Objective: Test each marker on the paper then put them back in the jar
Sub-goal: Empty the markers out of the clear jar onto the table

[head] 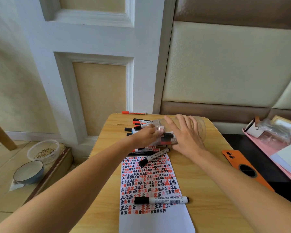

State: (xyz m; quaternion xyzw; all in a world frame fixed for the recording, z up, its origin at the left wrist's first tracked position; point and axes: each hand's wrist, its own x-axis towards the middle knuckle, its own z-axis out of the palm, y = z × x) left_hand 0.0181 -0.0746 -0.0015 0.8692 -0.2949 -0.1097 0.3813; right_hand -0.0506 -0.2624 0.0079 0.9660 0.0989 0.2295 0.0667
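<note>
A clear plastic jar (200, 126) lies on its side at the back of the wooden table (208, 182), with several markers inside. My left hand (146, 134) curls its fingers round the jar's rim at the mouth. My right hand (186, 137) rests flat on top of the jar with fingers spread. Loose black and red markers (141, 122) lie spilled around the mouth. One black-capped marker (155, 156) lies on the top edge of the paper (155, 221), which is filled with red and black test marks. A whiteboard marker (166, 200) lies across the paper lower down.
A red marker (133, 112) sits at the table's back edge. An orange phone (245, 170) lies to the right, beside a pink tray (267, 148) of odds and ends. On the floor at left are a blue bowl (29, 172) and a clear tub (44, 151).
</note>
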